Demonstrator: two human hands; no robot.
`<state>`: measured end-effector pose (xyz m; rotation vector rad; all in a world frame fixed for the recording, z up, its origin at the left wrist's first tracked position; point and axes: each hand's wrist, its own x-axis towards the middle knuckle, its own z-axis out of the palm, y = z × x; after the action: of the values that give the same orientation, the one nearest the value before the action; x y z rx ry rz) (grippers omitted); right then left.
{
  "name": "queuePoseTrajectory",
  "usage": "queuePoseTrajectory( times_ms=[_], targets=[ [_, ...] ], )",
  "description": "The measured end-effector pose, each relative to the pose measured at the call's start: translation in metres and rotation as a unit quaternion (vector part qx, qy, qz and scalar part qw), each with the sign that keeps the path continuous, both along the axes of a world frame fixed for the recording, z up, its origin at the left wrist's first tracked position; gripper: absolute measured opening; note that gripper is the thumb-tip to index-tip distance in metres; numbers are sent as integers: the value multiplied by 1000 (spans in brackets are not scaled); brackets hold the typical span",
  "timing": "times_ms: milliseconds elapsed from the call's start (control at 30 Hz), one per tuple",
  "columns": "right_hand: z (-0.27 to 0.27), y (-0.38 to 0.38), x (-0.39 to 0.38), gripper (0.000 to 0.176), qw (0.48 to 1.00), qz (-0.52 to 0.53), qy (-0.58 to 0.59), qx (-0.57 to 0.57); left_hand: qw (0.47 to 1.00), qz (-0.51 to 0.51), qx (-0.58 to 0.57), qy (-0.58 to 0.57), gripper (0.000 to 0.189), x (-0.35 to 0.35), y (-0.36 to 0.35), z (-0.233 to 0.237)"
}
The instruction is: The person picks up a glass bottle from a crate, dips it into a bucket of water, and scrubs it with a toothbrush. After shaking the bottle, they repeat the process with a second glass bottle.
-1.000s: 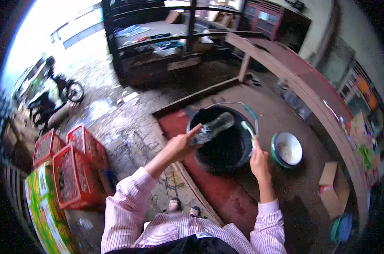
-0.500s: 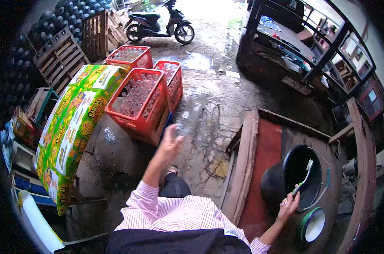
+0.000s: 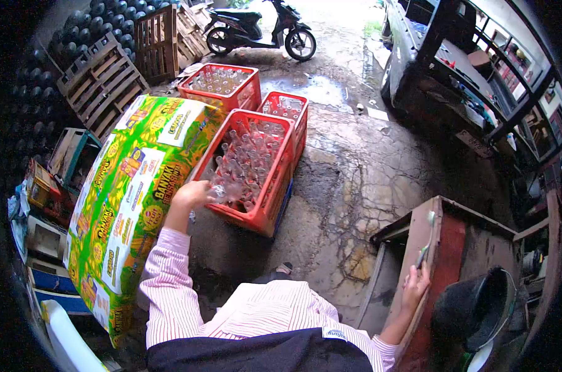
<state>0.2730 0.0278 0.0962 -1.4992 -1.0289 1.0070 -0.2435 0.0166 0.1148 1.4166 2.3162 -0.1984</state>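
1. Head view, left side: the left hand is closed round a clear bottle, held low at the near left corner of the red crate. The crate is full of upright bottles, so I'd say that corner is where there is room (the bottle is blurred, and I can't tell whether it touches the crate).
2. Head view, around the crate: a green and yellow carton leans just beside the arm, and two more crates stand behind, all within one reach.
3. Head view, right side: the right hand grips a brush by its handle, bristles up, over the platform edge, probably parked clear of the floor. The black bucket sits near it.
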Motion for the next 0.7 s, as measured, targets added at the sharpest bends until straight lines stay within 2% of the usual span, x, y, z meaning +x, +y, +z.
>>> queuePoseTrajectory(
  times_ms=[33,100,200,233,300,400,500,533,567,700],
  targets=[
    [2,4,-11,35,999,53,-12,2,1000,1,-5,-3,47,-4,12,-3],
    [10,10,-38,32,998,56,-43,-2,993,-91,-73,2,39,-5,38,-8],
    [2,17,-51,30,991,69,-110,25,979,-73,-172,76,34,8,71,-31],
    [3,17,-55,30,991,69,-114,21,976,-118,-138,121,35,5,74,-53],
    [6,16,-62,30,990,74,-119,14,955,-170,-189,150,32,10,84,-76],
    [1,13,-65,30,988,67,-140,13,967,-130,-183,122,28,14,89,-101],
    [-2,9,-67,30,978,79,-193,3,968,-144,-171,112,27,16,85,-125],
    [6,7,-72,29,982,75,-168,-39,976,-127,-134,115,25,16,80,-135],
    [3,6,-72,29,982,73,-168,-38,976,-143,-132,103,23,12,76,-149],
    [-19,4,-70,29,981,76,-178,15,984,-104,-137,50,26,9,74,-164]
  ],
)
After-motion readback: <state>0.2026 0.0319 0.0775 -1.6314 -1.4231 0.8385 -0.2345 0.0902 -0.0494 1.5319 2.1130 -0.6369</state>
